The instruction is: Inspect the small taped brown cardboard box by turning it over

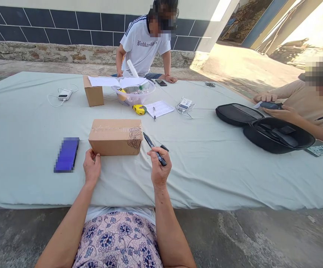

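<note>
A closed cardboard box (pixel 115 136) with black pen drawing on its right end lies on the pale green sheet (pixel 24 126) in front of me. My left hand (pixel 91 166) rests at the box's near left corner, fingers curled against its edge. My right hand (pixel 159 169) is closed round a black marker (pixel 153 147), whose tip points toward the box's drawn right end, just short of it. A small black cap (pixel 164 147) lies beside my right hand.
A blue phone (pixel 67 154) lies left of the box. Further back stand a smaller cardboard box (pixel 93 92), a clear bowl (pixel 134 93), a yellow tape measure (pixel 139 109), papers and chargers. One person sits opposite; another at right handles a device over an open black case (pixel 264 128).
</note>
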The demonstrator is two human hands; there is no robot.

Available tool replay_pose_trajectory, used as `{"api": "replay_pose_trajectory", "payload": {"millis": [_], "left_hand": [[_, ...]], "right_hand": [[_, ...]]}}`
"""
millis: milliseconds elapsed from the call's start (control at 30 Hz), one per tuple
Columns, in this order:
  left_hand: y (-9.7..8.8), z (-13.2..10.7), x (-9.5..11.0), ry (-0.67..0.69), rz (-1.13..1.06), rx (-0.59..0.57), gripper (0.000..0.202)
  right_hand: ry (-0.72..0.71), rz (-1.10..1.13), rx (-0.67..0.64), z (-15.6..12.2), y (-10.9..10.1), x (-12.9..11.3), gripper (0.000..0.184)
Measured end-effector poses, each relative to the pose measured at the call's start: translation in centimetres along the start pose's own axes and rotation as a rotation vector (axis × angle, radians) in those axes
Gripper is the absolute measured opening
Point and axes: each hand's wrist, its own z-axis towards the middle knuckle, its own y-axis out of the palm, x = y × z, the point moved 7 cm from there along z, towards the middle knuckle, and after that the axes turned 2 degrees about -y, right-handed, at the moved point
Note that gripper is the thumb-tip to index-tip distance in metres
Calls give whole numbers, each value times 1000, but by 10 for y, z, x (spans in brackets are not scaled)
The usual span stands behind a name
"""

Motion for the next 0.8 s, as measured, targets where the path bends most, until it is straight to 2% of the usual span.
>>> {"api": "replay_pose_trajectory", "payload": {"millis": [100, 167, 333, 400, 500, 600, 733, 767, 800], "left_hand": [[0, 1, -1, -4, -10, -5, 28], [0, 1, -2, -13, -24, -3, 28], [-1, -1, -2, -34, -87, -1, 31], [-1, -1, -2, -35, -118, 1, 34], [-11, 2, 2, -40, -124, 36, 34], [-38, 11, 12, -28, -65, 108, 34], [-97, 25, 26, -8, 107, 282, 38], [-112, 27, 27, -17, 181, 330, 41], [-124, 30, 26, -50, 362, 367, 46]], "right_hand": [[3, 69, -69, -6, 8, -2, 30], [4, 85, -66, -8, 5, 0, 35], [-1, -20, 102, 0, -23, 15, 37], [0, -108, 126, 5, -31, 21, 34], [16, -265, 15, 10, -26, 31, 32], [35, -433, -154, 5, -12, 47, 35], [92, -669, -255, -6, -2, 70, 27], [108, -723, -264, -8, -2, 74, 26], [122, -770, -270, -10, -1, 77, 24]]}}
